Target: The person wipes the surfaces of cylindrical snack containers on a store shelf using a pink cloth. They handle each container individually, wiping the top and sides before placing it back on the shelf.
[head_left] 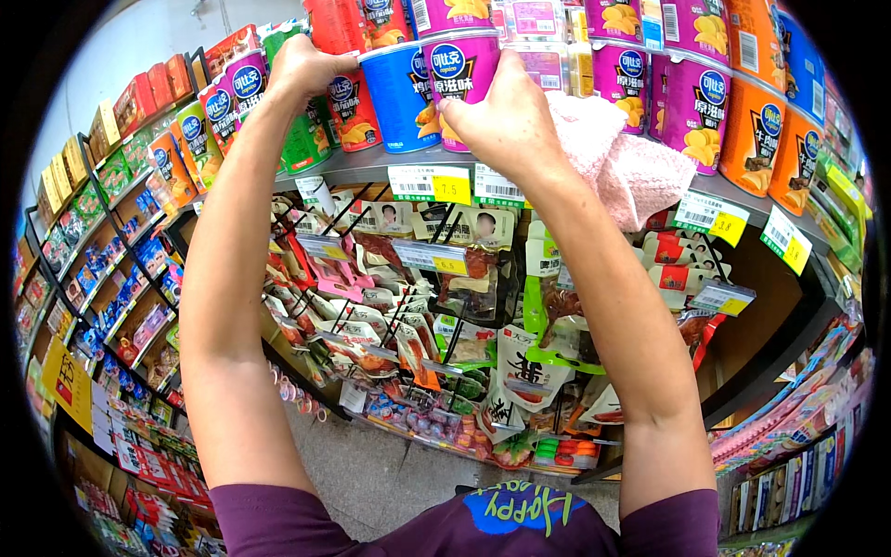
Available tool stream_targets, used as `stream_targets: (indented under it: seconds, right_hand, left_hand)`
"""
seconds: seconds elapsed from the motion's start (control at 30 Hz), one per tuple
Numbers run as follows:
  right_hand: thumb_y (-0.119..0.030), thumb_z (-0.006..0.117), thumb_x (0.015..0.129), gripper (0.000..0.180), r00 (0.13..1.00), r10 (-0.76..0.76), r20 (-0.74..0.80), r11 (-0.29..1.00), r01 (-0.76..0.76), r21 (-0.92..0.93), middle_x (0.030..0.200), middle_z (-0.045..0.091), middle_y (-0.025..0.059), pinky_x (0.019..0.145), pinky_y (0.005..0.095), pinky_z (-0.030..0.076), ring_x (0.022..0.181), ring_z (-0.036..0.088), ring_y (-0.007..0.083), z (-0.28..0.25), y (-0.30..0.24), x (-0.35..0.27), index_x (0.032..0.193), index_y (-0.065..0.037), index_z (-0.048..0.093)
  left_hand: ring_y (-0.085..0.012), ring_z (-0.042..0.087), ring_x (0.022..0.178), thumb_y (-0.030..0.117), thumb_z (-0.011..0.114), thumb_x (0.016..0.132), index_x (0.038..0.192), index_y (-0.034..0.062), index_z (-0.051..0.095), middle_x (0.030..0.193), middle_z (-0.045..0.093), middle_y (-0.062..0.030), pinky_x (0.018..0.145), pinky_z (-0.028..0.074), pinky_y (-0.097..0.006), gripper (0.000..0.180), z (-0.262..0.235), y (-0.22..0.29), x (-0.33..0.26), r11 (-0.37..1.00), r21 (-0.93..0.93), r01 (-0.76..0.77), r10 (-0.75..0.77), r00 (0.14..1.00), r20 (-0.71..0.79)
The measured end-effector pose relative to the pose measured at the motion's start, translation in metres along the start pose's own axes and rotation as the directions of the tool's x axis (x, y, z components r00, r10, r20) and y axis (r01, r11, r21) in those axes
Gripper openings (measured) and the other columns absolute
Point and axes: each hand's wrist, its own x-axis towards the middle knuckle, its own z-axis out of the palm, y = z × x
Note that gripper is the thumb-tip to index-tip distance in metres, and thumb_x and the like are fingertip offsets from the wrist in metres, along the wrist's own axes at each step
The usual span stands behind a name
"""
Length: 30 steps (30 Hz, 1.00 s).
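Observation:
Stacked chip canisters line the top shelf in front of me, both arms raised to them. My right hand [510, 116] grips a purple chip canister [464, 79], thumb across its front and fingers round its right side. Left of that stands a blue canister [399, 97]. My left hand [304, 70] closes on the side of an upper red chip canister [336, 26], its thumb pointing right and its fingertips mostly hidden. Below that thumb is another red canister [355, 116], beside a green one [302, 144]. A pink cloth [636, 172] hangs over the shelf edge by my right wrist; whether my hand holds it, I cannot tell.
Price labels [429, 184] run along the shelf edge [371, 165]. Bagged snacks [529, 367] hang on hooks underneath. More purple [698, 111] and orange canisters [754, 130] stand at the right. Packed shelves [121, 269] curve along the left, above grey floor [371, 483].

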Motion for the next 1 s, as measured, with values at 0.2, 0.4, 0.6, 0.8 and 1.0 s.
stream_targets:
  seconds: [0.2, 0.4, 0.6, 0.8, 1.0]
  right_hand:
    - [-0.019, 0.074, 0.070, 0.066, 0.999, -0.019, 0.030, 0.999, 0.017, 0.048, 0.100, 0.061, 0.0321, 0.085, 0.0440, 0.050, 0.096, 0.062, 0.0425, 0.002, 0.007, 0.004, 0.115, 0.015, 0.039]
    - [-0.023, 0.072, 0.075, 0.069, 0.995, 0.012, 0.096, 0.999, -0.007, -0.052, 0.103, 0.060, 0.0334, 0.088, 0.0434, 0.050, 0.099, 0.061, 0.0436, 0.003, 0.007, 0.004, 0.120, 0.015, 0.036]
    - [-0.021, 0.074, 0.072, 0.060, 0.998, 0.010, 0.056, 1.000, -0.009, -0.018, 0.102, 0.066, 0.0225, 0.087, 0.0395, 0.050, 0.097, 0.065, 0.0327, 0.003, 0.009, 0.006, 0.119, 0.004, 0.048]
    - [-0.026, 0.074, 0.071, 0.061, 0.998, -0.044, -0.045, 0.995, 0.047, 0.087, 0.102, 0.065, 0.0233, 0.087, 0.0385, 0.050, 0.097, 0.065, 0.0302, 0.005, 0.008, 0.004, 0.116, 0.008, 0.050]
    - [-0.023, 0.062, 0.083, 0.049, 0.928, -0.230, -0.293, 0.924, 0.303, 0.234, 0.111, 0.060, 0.0278, 0.094, 0.0371, 0.046, 0.109, 0.059, 0.0328, 0.006, 0.013, 0.007, 0.115, 0.013, 0.049]
  left_hand:
    - [-0.0243, 0.064, 0.071, 0.023, 0.071, 0.069, 0.101, -0.0096, 0.057, 0.080, 0.065, -0.0157, 0.068, 0.051, -0.036, 0.047, -0.007, -0.004, -0.014, 0.989, 0.111, -0.094, 0.118, 0.964, -0.239]
    - [-0.0180, 0.061, 0.067, 0.017, 0.069, 0.076, 0.098, -0.0047, 0.060, 0.076, 0.062, -0.0117, 0.060, 0.049, -0.031, 0.032, 0.020, -0.001, -0.091, 0.935, -0.084, -0.345, 0.320, 0.921, -0.220]
    - [-0.0283, 0.059, 0.076, 0.015, 0.071, 0.077, 0.093, -0.0031, 0.060, 0.084, 0.060, -0.0159, 0.070, 0.048, -0.037, 0.026, 0.049, 0.007, -0.142, 0.859, -0.202, -0.470, 0.439, 0.880, -0.183]
    - [-0.0334, 0.053, 0.088, 0.017, 0.071, 0.077, 0.098, -0.0027, 0.059, 0.094, 0.057, -0.0171, 0.079, 0.042, -0.042, 0.031, 0.069, 0.008, -0.166, 0.793, 0.100, -0.601, 0.600, 0.742, -0.299]
    - [-0.0310, 0.052, 0.083, 0.018, 0.067, 0.082, 0.092, -0.0009, 0.062, 0.087, 0.058, -0.0139, 0.075, 0.041, -0.041, 0.022, 0.081, 0.013, -0.166, 0.862, -0.032, -0.506, 0.451, 0.794, -0.408]
